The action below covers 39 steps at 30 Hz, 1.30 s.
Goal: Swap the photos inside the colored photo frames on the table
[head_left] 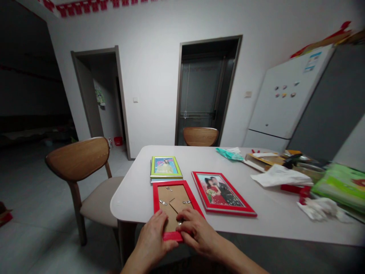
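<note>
Face-down red frame lies partly under right hand (curled, grip unclear), left hand holding its corner.

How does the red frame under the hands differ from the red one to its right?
The near frame is back up, showing brown backing and metal clips; the right frame shows its photo. The left hand and right hand are on the near frame; neither touches the right frame. The near frame reaches past the near edge of the table in view; the right frame lies within it. Both are red and rectangular.
</note>
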Tool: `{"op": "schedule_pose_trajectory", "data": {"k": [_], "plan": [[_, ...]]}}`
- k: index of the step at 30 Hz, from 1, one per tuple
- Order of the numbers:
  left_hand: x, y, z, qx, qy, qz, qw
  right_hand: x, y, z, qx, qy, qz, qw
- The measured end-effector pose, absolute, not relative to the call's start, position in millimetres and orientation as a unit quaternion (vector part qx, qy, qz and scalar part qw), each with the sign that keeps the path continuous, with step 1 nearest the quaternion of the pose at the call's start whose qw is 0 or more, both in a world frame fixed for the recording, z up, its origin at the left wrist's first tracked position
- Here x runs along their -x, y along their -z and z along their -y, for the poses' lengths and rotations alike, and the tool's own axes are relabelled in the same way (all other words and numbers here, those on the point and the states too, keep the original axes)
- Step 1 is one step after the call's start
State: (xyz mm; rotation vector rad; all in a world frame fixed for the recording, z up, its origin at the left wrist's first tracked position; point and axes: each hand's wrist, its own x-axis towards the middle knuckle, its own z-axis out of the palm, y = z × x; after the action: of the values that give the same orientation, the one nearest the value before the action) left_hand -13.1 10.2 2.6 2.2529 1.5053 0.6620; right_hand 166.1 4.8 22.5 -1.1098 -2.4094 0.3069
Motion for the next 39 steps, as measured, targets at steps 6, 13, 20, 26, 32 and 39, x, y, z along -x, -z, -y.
{"op": "schedule_pose_trajectory", "data": {"k": [6,13,20,26,32,39], "plan": [[14,-1,-9,-0.791,-0.231,-0.536,0.182,-165,-25,-12,0.416,-0.128,0.869,0.234],[15,-4,-9,-0.792,-0.226,-0.532,0.195,-140,-19,-50,0.464,-0.121,0.841,0.250],[19,0,-10,-0.802,-0.241,-0.510,0.198,-117,-19,-68,0.475,-0.056,0.855,0.198],[18,-4,-7,-0.798,-0.238,-0.515,0.202,-121,-11,-66,0.454,-0.044,0.864,0.213],[20,1,-9,-0.800,-0.237,-0.514,0.198,-126,-6,-83,0.489,-0.069,0.832,0.252],[20,-1,-8,-0.796,-0.226,-0.524,0.203,-133,-1,-125,0.627,-0.076,0.739,0.235]]}}
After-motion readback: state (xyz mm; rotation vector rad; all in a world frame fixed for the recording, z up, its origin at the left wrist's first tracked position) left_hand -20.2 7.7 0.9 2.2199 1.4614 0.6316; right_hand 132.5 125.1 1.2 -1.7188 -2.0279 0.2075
